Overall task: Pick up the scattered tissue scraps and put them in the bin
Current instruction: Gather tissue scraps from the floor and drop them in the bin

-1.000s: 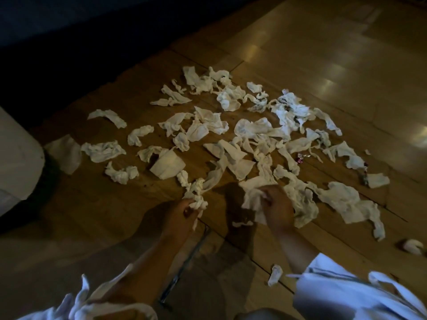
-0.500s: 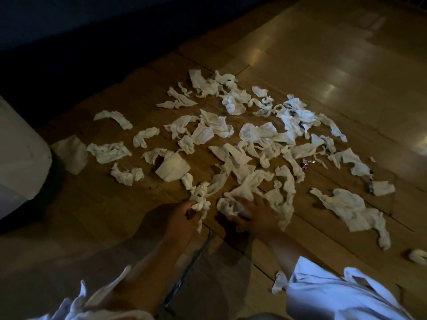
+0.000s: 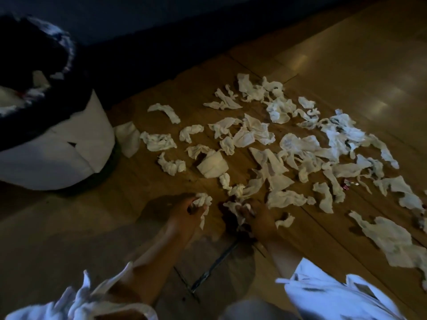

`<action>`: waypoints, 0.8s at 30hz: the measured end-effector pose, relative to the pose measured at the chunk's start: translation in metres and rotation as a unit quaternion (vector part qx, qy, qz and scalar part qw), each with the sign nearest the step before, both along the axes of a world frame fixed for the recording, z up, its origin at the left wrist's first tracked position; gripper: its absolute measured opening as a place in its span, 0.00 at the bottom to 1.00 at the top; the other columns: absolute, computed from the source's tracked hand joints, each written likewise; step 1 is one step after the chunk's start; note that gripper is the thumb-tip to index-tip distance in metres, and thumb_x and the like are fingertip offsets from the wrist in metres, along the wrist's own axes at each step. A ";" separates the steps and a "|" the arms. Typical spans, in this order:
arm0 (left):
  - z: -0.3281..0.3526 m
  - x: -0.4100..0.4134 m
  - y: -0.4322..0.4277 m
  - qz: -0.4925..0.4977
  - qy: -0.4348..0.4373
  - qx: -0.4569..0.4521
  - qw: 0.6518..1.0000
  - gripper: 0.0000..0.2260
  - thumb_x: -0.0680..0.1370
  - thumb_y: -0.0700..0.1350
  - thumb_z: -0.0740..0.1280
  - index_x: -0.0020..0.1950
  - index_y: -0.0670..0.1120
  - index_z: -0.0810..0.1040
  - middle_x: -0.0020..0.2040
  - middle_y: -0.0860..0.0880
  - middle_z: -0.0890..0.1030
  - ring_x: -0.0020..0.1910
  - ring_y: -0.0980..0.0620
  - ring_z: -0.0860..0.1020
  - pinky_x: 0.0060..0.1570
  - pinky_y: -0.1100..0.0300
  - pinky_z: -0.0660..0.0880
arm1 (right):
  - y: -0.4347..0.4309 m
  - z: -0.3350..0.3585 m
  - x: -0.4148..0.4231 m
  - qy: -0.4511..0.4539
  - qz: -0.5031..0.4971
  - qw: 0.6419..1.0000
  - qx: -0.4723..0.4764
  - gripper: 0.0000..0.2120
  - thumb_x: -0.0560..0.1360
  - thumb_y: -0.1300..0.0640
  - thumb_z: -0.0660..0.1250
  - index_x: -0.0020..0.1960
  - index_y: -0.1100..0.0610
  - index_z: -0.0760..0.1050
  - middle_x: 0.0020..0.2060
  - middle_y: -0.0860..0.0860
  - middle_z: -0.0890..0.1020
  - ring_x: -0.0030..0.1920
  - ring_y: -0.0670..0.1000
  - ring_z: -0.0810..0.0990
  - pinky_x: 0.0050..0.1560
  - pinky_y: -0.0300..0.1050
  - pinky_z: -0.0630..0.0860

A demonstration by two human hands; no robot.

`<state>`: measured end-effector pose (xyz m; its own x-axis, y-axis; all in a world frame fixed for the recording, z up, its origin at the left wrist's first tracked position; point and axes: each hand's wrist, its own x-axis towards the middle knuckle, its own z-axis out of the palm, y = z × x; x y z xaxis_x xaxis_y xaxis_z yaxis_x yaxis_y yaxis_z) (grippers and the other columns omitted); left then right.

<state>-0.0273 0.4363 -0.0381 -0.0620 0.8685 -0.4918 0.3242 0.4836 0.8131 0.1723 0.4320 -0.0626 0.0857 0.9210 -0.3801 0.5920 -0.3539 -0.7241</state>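
Observation:
Several white tissue scraps (image 3: 298,146) lie scattered over the wooden floor, from the centre out to the right edge. A white bin (image 3: 57,144) with a dark liner stands at the left, with some white scraps inside its mouth. My left hand (image 3: 184,215) is closed on a bunched tissue scrap (image 3: 203,200) low on the floor. Just to its right, my right hand (image 3: 260,220) grips a wad of tissue scraps (image 3: 238,209) gathered at the near edge of the pile. A long scrap (image 3: 390,239) lies apart at the right.
A folded white sheet (image 3: 128,138) leans against the bin's base. A thin dark metal rod (image 3: 217,264) lies on the floor between my forearms. A small red wrapper (image 3: 347,182) sits among the scraps. A dark wall (image 3: 184,26) runs along the back.
My right hand has pulled its gathered scraps back towards me and closed on them. The view has swung left, bringing the bin into sight. My left hand still holds its scrap.

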 end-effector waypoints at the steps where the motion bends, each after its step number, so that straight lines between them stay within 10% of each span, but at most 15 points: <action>1: 0.009 -0.005 -0.001 0.001 0.005 0.002 1.000 0.14 0.76 0.48 0.68 0.60 0.47 0.76 0.57 0.47 0.80 0.58 0.48 0.77 0.58 0.51 0.75 | 0.003 0.010 -0.006 0.025 -0.012 1.000 0.010 0.07 0.77 0.53 0.63 0.51 0.55 0.77 0.52 0.56 0.79 0.52 0.54 0.77 0.56 0.46 0.71; 4: 0.040 -0.018 0.000 0.004 0.031 0.015 0.999 0.16 0.76 0.49 0.67 0.61 0.45 0.76 0.58 0.46 0.79 0.59 0.48 0.77 0.58 0.55 0.75 | 0.017 0.037 -0.030 0.031 -0.005 0.997 0.066 0.07 0.77 0.50 0.62 0.40 0.44 0.74 0.41 0.46 0.79 0.42 0.46 0.77 0.46 0.45 0.73; 8: 0.094 -0.042 0.007 0.053 0.036 0.074 0.995 0.14 0.75 0.48 0.68 0.59 0.44 0.77 0.52 0.50 0.79 0.51 0.54 0.77 0.40 0.73 0.73 | 0.038 0.079 -0.083 0.110 0.018 0.985 0.130 0.09 0.75 0.49 0.65 0.43 0.54 0.77 0.36 0.44 0.78 0.41 0.40 0.76 0.40 0.38 0.67; 15: 0.194 -0.138 0.024 0.143 0.061 0.204 0.966 0.12 0.76 0.44 0.68 0.59 0.47 0.76 0.47 0.51 0.79 0.40 0.60 0.77 0.34 0.72 0.73 | 0.076 0.180 -0.179 0.260 0.065 0.952 0.146 0.06 0.76 0.47 0.62 0.51 0.47 0.73 0.41 0.38 0.75 0.42 0.37 0.73 0.37 0.31 0.69; 24: 0.256 -0.268 0.061 0.389 0.017 0.317 0.864 0.02 0.75 0.45 0.70 0.46 0.50 0.78 0.35 0.54 0.77 0.34 0.56 0.75 0.35 0.63 0.74 | 0.151 0.282 -0.328 0.404 0.089 0.886 0.212 0.09 0.73 0.47 0.68 0.38 0.51 0.76 0.36 0.48 0.80 0.41 0.49 0.79 0.47 0.48 0.75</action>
